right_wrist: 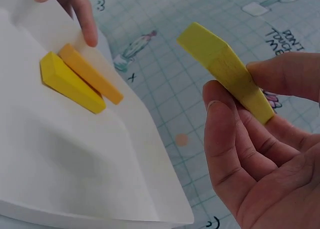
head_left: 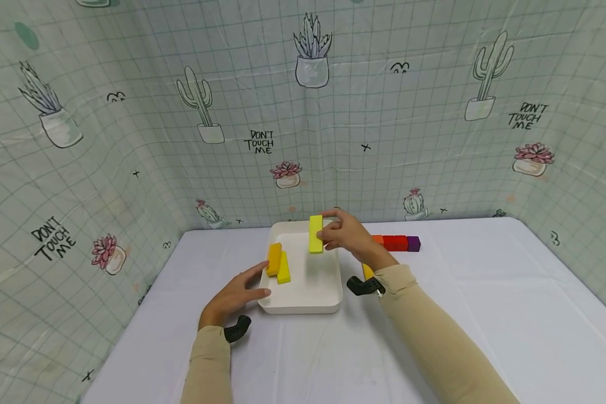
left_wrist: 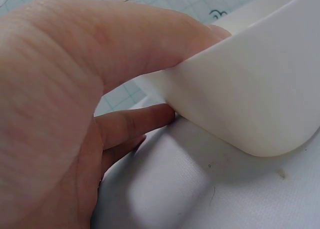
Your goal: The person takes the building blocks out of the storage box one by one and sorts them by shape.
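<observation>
Yel blk [head_left: 315, 234] held over wht tray [head_left: 310, 293] w/ 2 blks [head_left: 280, 266] inside.

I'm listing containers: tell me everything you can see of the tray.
The tray is white, smooth and plastic-looking: oblong, with rounded corners, a flat floor and low walls. It sits upright on the table, a short side toward the person. The left hand holds its left side, thumb over the rim, a fingertip against the outer wall. Inside, near that wall, rest a yellow block and an orange block. In the head view, the right hand partly hides it.
</observation>
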Motion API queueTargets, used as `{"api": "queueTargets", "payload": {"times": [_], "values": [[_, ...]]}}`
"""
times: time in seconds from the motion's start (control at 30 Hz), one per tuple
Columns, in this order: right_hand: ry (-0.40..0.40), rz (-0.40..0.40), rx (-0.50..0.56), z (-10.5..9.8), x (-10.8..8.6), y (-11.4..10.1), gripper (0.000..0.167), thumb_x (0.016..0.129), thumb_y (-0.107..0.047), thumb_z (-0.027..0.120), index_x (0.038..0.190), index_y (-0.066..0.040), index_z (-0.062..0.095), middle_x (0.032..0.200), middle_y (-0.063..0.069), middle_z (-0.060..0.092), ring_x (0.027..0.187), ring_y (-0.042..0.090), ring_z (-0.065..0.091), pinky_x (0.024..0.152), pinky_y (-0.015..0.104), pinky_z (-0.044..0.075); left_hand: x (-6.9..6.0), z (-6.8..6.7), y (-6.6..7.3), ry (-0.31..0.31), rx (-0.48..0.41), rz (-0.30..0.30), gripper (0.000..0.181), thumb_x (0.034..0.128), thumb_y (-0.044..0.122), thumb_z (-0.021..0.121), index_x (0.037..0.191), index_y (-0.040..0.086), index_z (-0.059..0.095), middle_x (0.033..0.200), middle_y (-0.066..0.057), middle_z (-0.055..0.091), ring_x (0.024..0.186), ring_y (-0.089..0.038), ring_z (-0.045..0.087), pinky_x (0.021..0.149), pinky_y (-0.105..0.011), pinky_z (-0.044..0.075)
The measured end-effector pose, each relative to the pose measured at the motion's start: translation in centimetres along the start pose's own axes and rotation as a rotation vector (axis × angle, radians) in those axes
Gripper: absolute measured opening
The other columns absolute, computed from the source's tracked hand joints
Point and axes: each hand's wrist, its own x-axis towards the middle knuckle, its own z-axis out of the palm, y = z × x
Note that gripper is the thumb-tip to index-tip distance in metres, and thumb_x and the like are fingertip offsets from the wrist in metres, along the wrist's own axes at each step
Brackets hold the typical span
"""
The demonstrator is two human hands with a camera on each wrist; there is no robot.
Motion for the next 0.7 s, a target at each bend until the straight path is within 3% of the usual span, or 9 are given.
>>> {"api": "queueTargets", "payload": {"times": [0.33,0.7], "values": [[0.049,0.002,0.043,-1.2,-1.1,0.4,0.063,0.093,-0.012,0.072,0.148,-0.009,0.041,0.114,0.02,0.066,0.093,0.031,0.067,0.085,0.037,0.059,-0.1,0.0,0.1,0.0,0.01,0.002,0.078,0.0869,0.039,0.075,0.155,0.032,0.039,0.164,-0.006,0.025,0.151,-0.033,0.016,0.118,-0.063,0.014],[0.081,-0.012,0.023,-2.7,-2.5,1.1,0.062,0.093,-0.015,0.071,0.148,-0.01,0.042,0.112,0.019,0.067,0.097,0.032,0.068,0.087,0.037,0.058,0.1,-0.2,0.1,-0.007,0.02,0.03,0.076,0.0883,0.037,0.074,0.156,0.029,0.039,0.164,-0.007,0.027,0.151,-0.034,0.017,0.117,-0.064,0.015]]}}
